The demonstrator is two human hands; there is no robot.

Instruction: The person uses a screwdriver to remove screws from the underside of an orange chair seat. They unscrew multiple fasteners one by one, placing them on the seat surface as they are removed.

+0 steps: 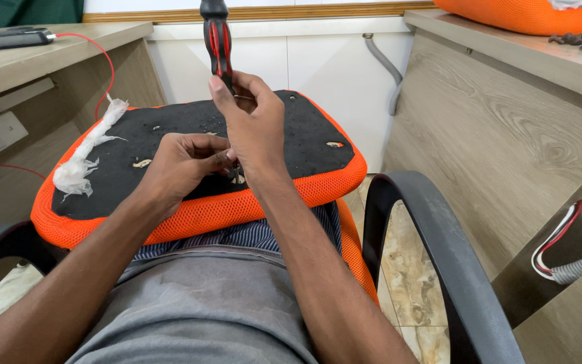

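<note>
In the middle of the frame an orange seat cushion rests upside down on the person's lap, black underside up. The right hand is wrapped around a screwdriver with a black and red handle, which stands upright toward the top centre. The left hand pinches something small at the tool's tip, too hidden to name. A crumpled white plastic strip lies along the cushion's left edge. A black armrest curves at lower right.

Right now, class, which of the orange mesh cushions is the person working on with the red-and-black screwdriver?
The orange mesh cushion on the person's lap, black underside up, beneath both hands; the other orange cushion lies untouched on the desk at the upper right.
</note>
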